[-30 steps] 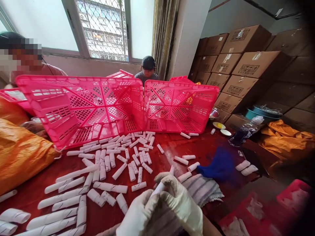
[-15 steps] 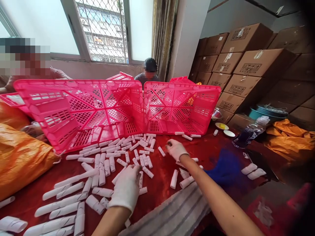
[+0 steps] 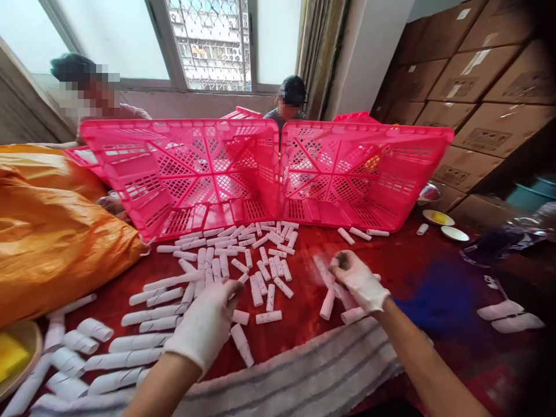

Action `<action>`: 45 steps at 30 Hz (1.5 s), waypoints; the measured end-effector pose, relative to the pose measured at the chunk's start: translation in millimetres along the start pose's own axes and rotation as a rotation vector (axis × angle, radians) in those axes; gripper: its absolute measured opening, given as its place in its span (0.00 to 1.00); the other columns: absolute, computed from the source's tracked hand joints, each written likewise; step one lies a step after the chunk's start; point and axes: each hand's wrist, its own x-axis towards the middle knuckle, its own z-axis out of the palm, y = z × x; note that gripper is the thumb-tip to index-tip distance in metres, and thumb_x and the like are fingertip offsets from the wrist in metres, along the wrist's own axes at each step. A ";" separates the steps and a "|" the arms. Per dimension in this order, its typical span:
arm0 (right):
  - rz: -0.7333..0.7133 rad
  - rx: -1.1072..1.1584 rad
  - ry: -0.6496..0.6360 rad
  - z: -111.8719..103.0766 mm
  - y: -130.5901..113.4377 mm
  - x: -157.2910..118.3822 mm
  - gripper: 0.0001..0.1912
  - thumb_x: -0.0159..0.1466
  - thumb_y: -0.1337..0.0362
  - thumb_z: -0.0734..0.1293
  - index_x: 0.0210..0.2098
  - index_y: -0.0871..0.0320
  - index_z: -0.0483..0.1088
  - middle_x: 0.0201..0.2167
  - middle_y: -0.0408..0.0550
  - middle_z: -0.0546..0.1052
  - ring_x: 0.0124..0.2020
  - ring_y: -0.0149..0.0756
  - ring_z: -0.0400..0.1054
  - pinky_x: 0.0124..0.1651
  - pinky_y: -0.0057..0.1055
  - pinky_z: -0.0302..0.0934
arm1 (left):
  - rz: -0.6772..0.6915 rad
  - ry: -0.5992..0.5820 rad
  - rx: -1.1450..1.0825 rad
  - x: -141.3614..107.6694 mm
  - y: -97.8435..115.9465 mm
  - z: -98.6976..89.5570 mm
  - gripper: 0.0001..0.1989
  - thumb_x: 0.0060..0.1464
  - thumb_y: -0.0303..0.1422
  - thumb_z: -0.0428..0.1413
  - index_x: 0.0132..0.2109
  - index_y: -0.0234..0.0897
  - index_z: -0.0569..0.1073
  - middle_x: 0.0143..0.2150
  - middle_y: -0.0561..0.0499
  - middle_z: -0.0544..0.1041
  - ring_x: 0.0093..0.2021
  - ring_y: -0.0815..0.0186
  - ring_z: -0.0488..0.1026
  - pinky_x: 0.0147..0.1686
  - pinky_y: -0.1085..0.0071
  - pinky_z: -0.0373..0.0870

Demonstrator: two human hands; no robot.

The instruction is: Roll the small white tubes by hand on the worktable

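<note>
We count two pink crates (image 3: 278, 174), dozens of white paper tubes (image 3: 260, 278) on red table (image 3: 304, 313). Left hand (image 3: 206, 324) half-open over tubes; right hand (image 3: 358, 281) pinches one tube at 2 o'clock. Cartons (image 3: 490, 87) behind.

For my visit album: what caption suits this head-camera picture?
Two gloved hands, left and right, reach among white paper rolls before tipped pink crates.

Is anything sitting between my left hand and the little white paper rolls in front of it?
Nothing visible. The left hand already has its fingertips among the white paper rolls on the red table; only bare tabletop lies around them.
</note>
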 end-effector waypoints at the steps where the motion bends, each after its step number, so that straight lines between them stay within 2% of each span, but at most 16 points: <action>1: 0.038 0.099 -0.037 -3.5 -2.9 -10.2 0.18 0.51 0.51 0.68 0.32 0.53 0.58 0.21 0.38 0.69 0.19 0.31 0.64 0.21 0.26 0.56 | 0.007 -0.040 0.022 -9.2 -1.5 -1.0 0.14 0.57 0.26 0.48 0.45 0.39 0.75 0.41 0.46 0.76 0.41 0.61 0.73 0.43 0.67 0.68; 5: 0.207 0.363 -0.223 1.8 -24.1 -46.3 0.21 0.51 0.51 0.71 0.32 0.55 0.58 0.17 0.38 0.71 0.13 0.27 0.60 0.18 0.23 0.50 | -0.006 -0.160 0.104 -19.2 1.3 8.6 0.14 0.53 0.24 0.51 0.43 0.41 0.76 0.46 0.44 0.75 0.45 0.58 0.72 0.47 0.63 0.66; 8: 0.247 0.456 -0.171 23.7 -41.2 -64.0 0.27 0.43 0.51 0.75 0.30 0.54 0.57 0.16 0.37 0.71 0.13 0.28 0.61 0.17 0.23 0.48 | 0.007 -0.197 -0.034 -8.0 4.0 17.0 0.12 0.52 0.24 0.51 0.40 0.41 0.75 0.43 0.44 0.76 0.45 0.58 0.72 0.48 0.62 0.65; 10: 0.277 0.540 -0.126 41.5 -48.8 -72.9 0.29 0.40 0.52 0.77 0.29 0.54 0.56 0.16 0.36 0.70 0.13 0.29 0.61 0.16 0.23 0.47 | -0.014 -0.102 -0.257 -2.7 8.7 18.4 0.11 0.52 0.26 0.52 0.43 0.39 0.74 0.41 0.46 0.75 0.43 0.60 0.72 0.47 0.64 0.66; 13: 0.296 0.691 -0.090 65.2 -55.8 -84.4 0.26 0.42 0.53 0.77 0.28 0.53 0.57 0.17 0.37 0.69 0.14 0.29 0.61 0.16 0.26 0.50 | -0.185 0.049 -0.831 -5.9 25.0 16.8 0.17 0.52 0.33 0.55 0.49 0.38 0.67 0.35 0.52 0.73 0.35 0.65 0.73 0.38 0.68 0.70; 16: 0.268 0.822 -0.050 80.2 -60.5 -90.9 0.22 0.45 0.55 0.76 0.27 0.52 0.60 0.19 0.39 0.69 0.16 0.31 0.61 0.19 0.29 0.55 | -0.414 0.039 -1.400 -19.9 46.9 19.2 0.24 0.43 0.37 0.64 0.45 0.37 0.63 0.29 0.56 0.70 0.27 0.70 0.72 0.31 0.73 0.69; 19: 0.243 0.872 0.002 83.4 -63.0 -90.4 0.20 0.46 0.55 0.76 0.26 0.52 0.60 0.18 0.39 0.68 0.16 0.31 0.60 0.19 0.30 0.57 | -0.472 0.025 -1.624 -34.0 61.9 30.1 0.28 0.37 0.38 0.68 0.42 0.37 0.64 0.30 0.55 0.72 0.28 0.72 0.72 0.33 0.75 0.69; 23: 0.099 0.701 0.192 72.5 -68.1 -89.0 0.18 0.48 0.54 0.74 0.27 0.54 0.62 0.23 0.39 0.70 0.18 0.28 0.61 0.21 0.27 0.59 | -0.413 0.026 -1.596 -40.6 67.5 44.0 0.27 0.44 0.43 0.65 0.47 0.36 0.65 0.33 0.52 0.74 0.29 0.72 0.72 0.33 0.74 0.70; 25: -0.022 0.539 0.280 66.2 -73.0 -92.0 0.14 0.52 0.55 0.72 0.28 0.55 0.65 0.26 0.41 0.72 0.21 0.28 0.63 0.26 0.27 0.62 | -0.410 -0.027 -1.607 -40.5 70.0 45.0 0.28 0.45 0.45 0.64 0.48 0.35 0.66 0.33 0.51 0.74 0.28 0.71 0.71 0.32 0.73 0.69; 27: -0.106 0.428 0.302 62.9 -77.5 -96.5 0.11 0.54 0.56 0.70 0.30 0.55 0.67 0.27 0.42 0.73 0.25 0.30 0.65 0.31 0.28 0.64 | -0.417 -0.071 -1.662 -41.1 74.8 43.0 0.28 0.43 0.46 0.65 0.46 0.34 0.68 0.31 0.51 0.73 0.26 0.72 0.69 0.28 0.75 0.67; 30: -0.103 0.396 0.248 63.5 -79.3 -101.2 0.12 0.54 0.55 0.71 0.30 0.54 0.68 0.26 0.42 0.73 0.23 0.30 0.64 0.30 0.28 0.64 | -0.440 -0.105 -1.672 -45.7 82.8 41.1 0.24 0.42 0.50 0.64 0.35 0.33 0.69 0.26 0.53 0.70 0.20 0.75 0.64 0.21 0.77 0.60; 33: -0.032 0.444 0.183 64.9 -75.8 -100.2 0.16 0.52 0.50 0.72 0.28 0.54 0.66 0.23 0.41 0.71 0.20 0.30 0.62 0.25 0.28 0.61 | -0.389 -0.116 -1.420 -53.2 85.8 43.7 0.25 0.47 0.54 0.57 0.33 0.33 0.70 0.23 0.54 0.69 0.18 0.74 0.61 0.18 0.77 0.56; 36: 0.014 0.460 0.096 60.8 -72.5 -96.1 0.20 0.53 0.45 0.69 0.27 0.55 0.66 0.19 0.39 0.67 0.20 0.29 0.59 0.23 0.27 0.58 | -0.304 0.016 -1.048 -58.9 82.3 46.4 0.21 0.52 0.49 0.55 0.40 0.35 0.74 0.29 0.51 0.74 0.26 0.69 0.68 0.27 0.74 0.65; 38: 0.054 0.420 0.028 55.5 -72.5 -93.4 0.21 0.53 0.43 0.68 0.26 0.56 0.66 0.16 0.38 0.64 0.18 0.28 0.56 0.22 0.27 0.55 | -0.264 0.080 -0.891 -60.2 77.7 48.7 0.17 0.53 0.46 0.55 0.41 0.37 0.74 0.34 0.49 0.76 0.31 0.66 0.71 0.35 0.72 0.68; 42: 0.127 0.307 -0.013 48.5 -77.5 -90.4 0.21 0.52 0.44 0.68 0.22 0.55 0.63 0.12 0.36 0.60 0.15 0.27 0.51 0.18 0.26 0.48 | -0.200 0.175 -0.768 -58.2 68.3 57.3 0.17 0.51 0.45 0.55 0.42 0.38 0.74 0.37 0.46 0.78 0.36 0.60 0.74 0.40 0.68 0.69; 45: 0.109 0.264 0.014 48.1 -81.4 -89.3 0.18 0.52 0.47 0.68 0.22 0.55 0.64 0.12 0.35 0.59 0.15 0.26 0.48 0.18 0.25 0.44 | -0.237 0.208 -0.835 -55.0 65.7 56.9 0.18 0.48 0.46 0.57 0.41 0.38 0.73 0.38 0.46 0.77 0.37 0.61 0.74 0.40 0.69 0.69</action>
